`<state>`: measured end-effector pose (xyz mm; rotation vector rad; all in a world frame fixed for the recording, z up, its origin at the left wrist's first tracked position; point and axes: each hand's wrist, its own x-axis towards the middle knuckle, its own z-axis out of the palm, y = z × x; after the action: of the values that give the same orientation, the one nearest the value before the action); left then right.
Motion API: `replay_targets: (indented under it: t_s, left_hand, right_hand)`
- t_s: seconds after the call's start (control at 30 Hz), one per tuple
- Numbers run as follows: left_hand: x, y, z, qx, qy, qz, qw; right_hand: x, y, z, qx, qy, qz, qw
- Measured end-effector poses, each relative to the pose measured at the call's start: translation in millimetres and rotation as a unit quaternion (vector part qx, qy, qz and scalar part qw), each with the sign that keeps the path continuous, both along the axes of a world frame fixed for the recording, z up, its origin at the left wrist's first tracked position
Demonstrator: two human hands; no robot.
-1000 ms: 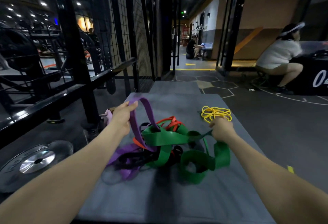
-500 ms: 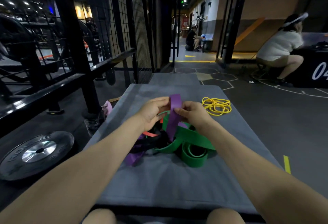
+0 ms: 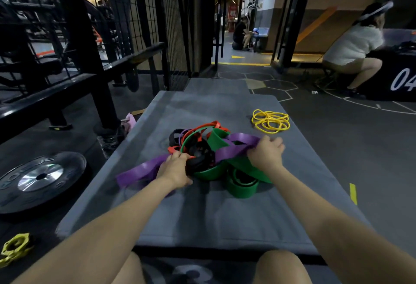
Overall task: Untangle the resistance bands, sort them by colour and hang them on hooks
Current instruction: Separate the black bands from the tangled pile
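A tangle of resistance bands lies mid-mat: wide green bands (image 3: 242,186), an orange-red band (image 3: 202,127), black bands (image 3: 200,155) and a wide purple band (image 3: 239,142). My right hand (image 3: 265,153) grips the purple band at the heap's right side. My left hand (image 3: 175,168) holds the same purple band at the heap's left edge, and its loose end (image 3: 137,172) trails left over the mat. A separate coil of thin yellow bands (image 3: 270,120) lies apart at the far right of the grey mat (image 3: 202,216).
A black weight plate (image 3: 38,177) lies on the floor left of the mat, with a yellow collar (image 3: 14,247) nearer me. Black rack bars (image 3: 67,85) and wire mesh stand on the left. A person crouches at far right (image 3: 355,52). My knees show at the bottom edge.
My hands, together on the purple band above the heap half a second ago, have spread apart and dropped, stretching the purple band sideways across the tangle.
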<state>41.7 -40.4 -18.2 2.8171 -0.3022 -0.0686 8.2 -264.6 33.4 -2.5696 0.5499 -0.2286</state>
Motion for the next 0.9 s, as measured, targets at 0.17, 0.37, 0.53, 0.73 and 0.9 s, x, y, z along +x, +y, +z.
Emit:
replay_targets:
  t_s: [0.17,0.37,0.53,0.73,0.9]
  left_hand:
    - [-1.2,-4.6,-12.6,0.097,-0.065,-0.021,0.993]
    - [1.5,-8.2,-24.1,0.111,-0.163,-0.011,0.980]
    - [14.3,-13.2,-18.9,0.068,-0.208,-0.005,0.976]
    - [28.1,-46.2,-11.4,0.059,-0.190,-0.038,0.979]
    - [21.6,-41.0,-16.4,0.067,-0.149,-0.105,0.981]
  right_hand:
    - [-14.7,17.4,-28.9,-0.198,0.074,0.246,0.946]
    - [0.5,1.6,-50.6,-0.302,0.079,0.220,0.924]
    - [16.4,-10.4,-49.6,-0.364,0.007,0.218,0.905]
    - [36.5,-52.6,-38.0,-0.399,-0.018,0.152,0.904]
    - [27.9,-52.1,-52.8,-0.356,0.029,0.192,0.914]
